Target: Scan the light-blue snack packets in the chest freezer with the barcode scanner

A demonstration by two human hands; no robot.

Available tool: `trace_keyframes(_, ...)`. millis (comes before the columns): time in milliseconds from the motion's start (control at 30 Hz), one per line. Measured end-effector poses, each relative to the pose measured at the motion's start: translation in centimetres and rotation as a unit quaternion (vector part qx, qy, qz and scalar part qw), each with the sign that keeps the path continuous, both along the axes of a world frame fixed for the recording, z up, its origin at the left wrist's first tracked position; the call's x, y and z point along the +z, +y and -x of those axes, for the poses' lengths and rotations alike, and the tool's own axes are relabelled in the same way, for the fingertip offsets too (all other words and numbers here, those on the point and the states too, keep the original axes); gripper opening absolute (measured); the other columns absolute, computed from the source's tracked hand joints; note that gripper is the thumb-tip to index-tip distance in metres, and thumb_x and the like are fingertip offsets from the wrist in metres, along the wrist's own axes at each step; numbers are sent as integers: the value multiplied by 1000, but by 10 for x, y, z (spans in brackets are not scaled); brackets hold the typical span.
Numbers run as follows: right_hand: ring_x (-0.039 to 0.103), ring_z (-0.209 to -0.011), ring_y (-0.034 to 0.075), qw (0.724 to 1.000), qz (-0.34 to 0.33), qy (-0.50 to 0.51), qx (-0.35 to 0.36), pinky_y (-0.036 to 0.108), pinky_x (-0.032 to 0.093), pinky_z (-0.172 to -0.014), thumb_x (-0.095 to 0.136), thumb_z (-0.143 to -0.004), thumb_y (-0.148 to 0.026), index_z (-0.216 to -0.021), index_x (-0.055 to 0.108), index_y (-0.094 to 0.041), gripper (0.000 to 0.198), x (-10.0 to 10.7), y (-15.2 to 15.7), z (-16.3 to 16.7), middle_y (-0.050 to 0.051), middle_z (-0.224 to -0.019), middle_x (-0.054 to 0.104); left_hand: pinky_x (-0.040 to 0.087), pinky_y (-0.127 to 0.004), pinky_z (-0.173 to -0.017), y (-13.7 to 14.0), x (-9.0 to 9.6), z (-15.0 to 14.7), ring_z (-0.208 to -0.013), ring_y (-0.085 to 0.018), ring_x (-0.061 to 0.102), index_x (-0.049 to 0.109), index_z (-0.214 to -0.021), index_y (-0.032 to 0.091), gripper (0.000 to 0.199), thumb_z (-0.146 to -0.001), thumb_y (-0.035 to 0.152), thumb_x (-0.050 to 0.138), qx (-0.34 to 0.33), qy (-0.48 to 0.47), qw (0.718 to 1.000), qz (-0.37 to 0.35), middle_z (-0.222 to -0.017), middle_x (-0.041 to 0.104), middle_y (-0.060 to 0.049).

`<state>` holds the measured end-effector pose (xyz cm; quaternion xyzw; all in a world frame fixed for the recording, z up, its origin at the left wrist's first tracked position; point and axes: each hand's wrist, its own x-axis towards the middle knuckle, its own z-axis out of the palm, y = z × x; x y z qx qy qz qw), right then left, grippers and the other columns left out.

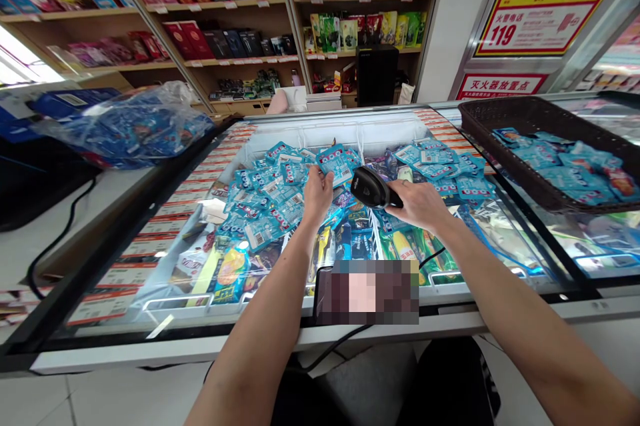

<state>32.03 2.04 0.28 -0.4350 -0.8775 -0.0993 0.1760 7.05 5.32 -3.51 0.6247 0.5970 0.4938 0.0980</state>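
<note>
Between the thumb and fingers of my left hand is a blue snack packet, held up above the glass freezer top. My right hand is wrapped round the handle of a black barcode scanner, whose head points left toward the packet. To the left of my left hand lies a spread pile of similar blue packets on the glass. Beyond my right hand sits a smaller pile of blue packets. A cord runs from below the scanner toward the freezer's front edge.
A dark brown basket with blue packets stands at the right. On the left lies a clear plastic bag full of blue packets. A partly blurred phone-like object rests at the front edge. Shelves line the back.
</note>
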Motion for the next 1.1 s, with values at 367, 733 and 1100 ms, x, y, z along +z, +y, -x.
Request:
trace_keyframes(367, 60, -75, 19, 1000, -6, 11, -6, 27, 29, -56, 49, -81, -43, -108, 55, -19, 37, -1, 2, -2, 4, -89, 66, 24, -24, -52, 1, -2, 1, -53, -9, 35, 38, -89, 21, 27, -87, 47, 40, 2, 27, 1000, 9, -64, 36, 3)
trace_keyframes(733, 60, -77, 20, 996, -21, 27, -79, 28, 33, -60, 50, -80, -42, -103, 56, -19, 34, 0, 8, -8, 5, -91, 66, 40, -37, -86, -3, 4, -4, -99, -22, 49, 45, -113, 16, 34, -85, 35, 47, 68, 113, 987, -88, -104, 49, -12)
trace_keyframes(1100, 60, -81, 23, 989, -62, 74, -112, 29, 33, -61, 49, -81, -42, -111, 56, -19, 38, -2, 17, -14, 8, -96, 66, 29, -43, -98, -24, 20, -25, -119, -27, 41, 49, -123, 25, 38, -88, 37, 40, 5, 287, 955, -77, -129, 49, -8)
